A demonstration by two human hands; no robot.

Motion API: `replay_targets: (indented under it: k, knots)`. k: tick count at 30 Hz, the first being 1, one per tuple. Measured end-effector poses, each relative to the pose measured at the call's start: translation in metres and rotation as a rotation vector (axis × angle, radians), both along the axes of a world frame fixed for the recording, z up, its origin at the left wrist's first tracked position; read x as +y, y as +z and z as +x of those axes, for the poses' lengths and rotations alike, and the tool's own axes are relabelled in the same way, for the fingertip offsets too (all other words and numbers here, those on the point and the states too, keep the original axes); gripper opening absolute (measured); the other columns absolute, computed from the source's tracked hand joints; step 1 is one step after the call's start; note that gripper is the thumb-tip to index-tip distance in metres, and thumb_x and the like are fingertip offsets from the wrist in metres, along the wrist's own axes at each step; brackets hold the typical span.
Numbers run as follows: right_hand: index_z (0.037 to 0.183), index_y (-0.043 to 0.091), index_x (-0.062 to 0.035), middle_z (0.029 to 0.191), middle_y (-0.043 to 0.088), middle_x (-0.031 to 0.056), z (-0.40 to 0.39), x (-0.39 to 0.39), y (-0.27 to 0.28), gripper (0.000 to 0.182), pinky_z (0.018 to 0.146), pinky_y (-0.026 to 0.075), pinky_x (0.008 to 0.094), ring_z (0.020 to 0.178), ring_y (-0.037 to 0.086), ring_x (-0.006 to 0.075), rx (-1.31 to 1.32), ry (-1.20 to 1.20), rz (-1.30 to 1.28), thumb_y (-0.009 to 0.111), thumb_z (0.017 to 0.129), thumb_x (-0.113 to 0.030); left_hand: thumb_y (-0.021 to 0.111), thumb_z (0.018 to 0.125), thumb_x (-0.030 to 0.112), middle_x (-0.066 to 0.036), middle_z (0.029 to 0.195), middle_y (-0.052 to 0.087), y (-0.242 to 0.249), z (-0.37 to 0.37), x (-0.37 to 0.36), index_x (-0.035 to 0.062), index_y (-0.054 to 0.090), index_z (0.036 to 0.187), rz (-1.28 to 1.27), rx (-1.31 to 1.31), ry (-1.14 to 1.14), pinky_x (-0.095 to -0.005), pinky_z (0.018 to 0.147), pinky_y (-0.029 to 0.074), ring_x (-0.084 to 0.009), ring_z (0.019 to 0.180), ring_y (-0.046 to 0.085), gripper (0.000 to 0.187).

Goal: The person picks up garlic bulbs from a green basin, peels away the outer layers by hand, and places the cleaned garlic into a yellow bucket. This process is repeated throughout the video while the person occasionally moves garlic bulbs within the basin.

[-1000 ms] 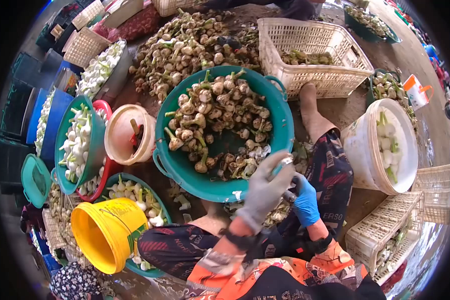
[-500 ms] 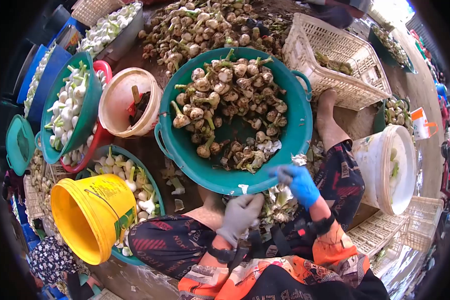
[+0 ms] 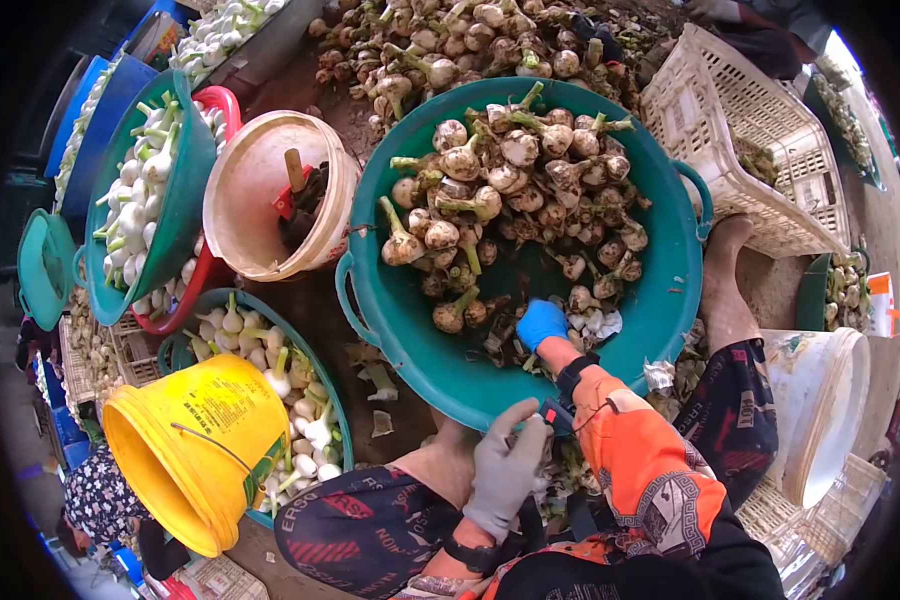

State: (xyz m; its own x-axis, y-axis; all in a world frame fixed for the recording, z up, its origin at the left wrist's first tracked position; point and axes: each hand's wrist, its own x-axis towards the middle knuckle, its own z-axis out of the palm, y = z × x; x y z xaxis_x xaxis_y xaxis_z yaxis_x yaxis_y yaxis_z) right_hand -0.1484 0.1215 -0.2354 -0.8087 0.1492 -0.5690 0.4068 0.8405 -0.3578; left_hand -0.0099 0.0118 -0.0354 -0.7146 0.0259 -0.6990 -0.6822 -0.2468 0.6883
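My right hand (image 3: 543, 325), in a blue glove, reaches down inside a large green tub (image 3: 425, 372). It is at the near edge of the soil-stained garlic bulbs (image 3: 505, 180) heaped there, beside some pale loose skins (image 3: 598, 324). Its fingertips are hidden, so its grip does not show. Over my lap, just outside the tub's near rim, my left hand (image 3: 505, 475) wears a grey glove. Its fingers are loosely bent and apart, and I see nothing held in them. Peeled leaves and skins (image 3: 570, 480) lie below, partly covered by my right arm.
A yellow bucket (image 3: 195, 430) lies tilted on a tub of cleaner garlic (image 3: 305, 400) at left. A whitish bucket (image 3: 280, 195) holds a red tool with a wooden handle. White garlic fills another green basin (image 3: 130, 215). A cream crate (image 3: 745, 140) and a white bucket (image 3: 815, 405) stand at right.
My right hand has moved from over my lap, up and left, into the tub. My left hand has shifted slightly right and down, its fingers looser. The whole view has shifted.
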Motion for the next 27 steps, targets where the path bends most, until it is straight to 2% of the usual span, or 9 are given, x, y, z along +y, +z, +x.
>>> replay_targets:
  k: [4, 6, 9, 11, 14, 17, 18, 24, 27]
  knots:
    - [0.121, 0.057, -0.0032, 0.105, 0.062, 0.0183, 0.027, 0.017, 0.046, 0.054, 0.087, 0.048, 0.0389, 0.099, 0.060, 0.0332, 0.344, -0.119, -0.495, 0.075, 0.072, -0.018, 0.056, 0.092, 0.012, -0.011, 0.117, 0.054, 0.010, -0.018, -0.001, -0.0029, 0.037, 0.135, 0.064, 0.034, 0.229, -0.0209, 0.062, 0.047, -0.0083, 0.081, 0.056, 0.049]
    - [0.132, 0.048, -0.0049, 0.117, 0.057, 0.0167, 0.050, 0.015, 0.120, 0.066, 0.092, 0.044, 0.0358, 0.108, 0.056, 0.0298, 0.445, -0.020, -0.582, 0.074, 0.071, -0.006, 0.055, 0.092, 0.010, -0.012, 0.130, 0.043, 0.020, -0.027, -0.001, -0.0024, 0.026, 0.141, -0.039, 0.159, 0.198, -0.0196, 0.066, 0.046, -0.0091, 0.084, 0.056, 0.058]
    - [0.135, 0.046, -0.0062, 0.120, 0.056, 0.0174, 0.091, 0.005, 0.176, 0.074, 0.095, 0.043, 0.0366, 0.110, 0.054, 0.0340, 0.664, 0.093, -0.557, 0.071, 0.066, 0.001, 0.056, 0.091, 0.009, -0.011, 0.126, 0.048, 0.029, -0.029, -0.002, -0.0031, 0.031, 0.140, 0.022, 0.242, 0.170, -0.0203, 0.068, 0.047, -0.0103, 0.087, 0.057, 0.056]
    - [0.138, 0.044, -0.0064, 0.126, 0.054, 0.0181, 0.107, 0.006, 0.213, 0.070, 0.095, 0.044, 0.0361, 0.113, 0.054, 0.0309, 0.504, -0.015, -0.719, 0.066, 0.073, 0.004, 0.057, 0.091, 0.004, -0.008, 0.117, 0.056, 0.026, -0.023, -0.009, -0.0028, 0.041, 0.135, 0.073, 0.285, 0.121, -0.0219, 0.073, 0.048, -0.0099, 0.089, 0.057, 0.048]
    - [0.135, 0.047, -0.0033, 0.123, 0.057, 0.0046, 0.121, 0.028, 0.240, 0.052, 0.088, 0.047, 0.0258, 0.107, 0.057, 0.0150, 0.184, -0.589, -1.325, 0.056, 0.086, 0.007, 0.055, 0.091, 0.000, -0.009, 0.116, 0.060, 0.034, -0.009, -0.012, -0.0008, 0.046, 0.132, 0.344, 0.285, 0.191, -0.0279, 0.088, 0.050, -0.0151, 0.102, 0.059, 0.042]
    - [0.132, 0.051, -0.0037, 0.121, 0.060, 0.0065, 0.135, 0.033, 0.245, 0.043, 0.086, 0.047, 0.0246, 0.105, 0.057, 0.0133, 0.307, -0.256, -0.904, 0.057, 0.090, -0.001, 0.057, 0.091, 0.001, -0.009, 0.117, 0.060, 0.032, -0.001, -0.011, -0.0003, 0.047, 0.132, 0.190, 0.431, 0.004, -0.0280, 0.088, 0.050, -0.0148, 0.101, 0.060, 0.042]
    - [0.130, 0.053, -0.0071, 0.100, 0.065, 0.0159, 0.136, 0.029, 0.241, 0.042, 0.074, 0.051, 0.0308, 0.086, 0.064, 0.0233, 0.612, -0.003, -0.637, 0.059, 0.088, -0.006, 0.060, 0.089, 0.002, -0.009, 0.117, 0.060, 0.034, 0.003, -0.010, 0.0002, 0.050, 0.130, 0.177, 0.404, -0.005, -0.0272, 0.088, 0.050, -0.0134, 0.100, 0.059, 0.041]
    - [0.115, 0.057, -0.0028, 0.075, 0.058, 0.0133, 0.150, 0.038, 0.252, 0.035, 0.058, 0.048, 0.0398, 0.067, 0.059, 0.0325, 0.689, 0.262, -0.312, 0.056, 0.080, -0.004, 0.066, 0.086, 0.004, -0.007, 0.113, 0.062, 0.023, 0.015, -0.004, 0.0005, 0.055, 0.126, -0.110, 0.608, -0.184, -0.0237, 0.086, 0.048, -0.0101, 0.099, 0.058, 0.041]
    - [0.107, 0.059, -0.0033, 0.075, 0.058, 0.0142, 0.156, 0.040, 0.254, 0.030, 0.058, 0.047, 0.0407, 0.068, 0.060, 0.0337, 0.687, 0.304, -0.251, 0.058, 0.077, -0.002, 0.066, 0.085, 0.008, -0.013, 0.118, 0.060, 0.026, 0.016, -0.006, 0.0038, 0.058, 0.123, -0.204, 0.702, -0.280, -0.0298, 0.093, 0.045, -0.0202, 0.109, 0.058, 0.039]
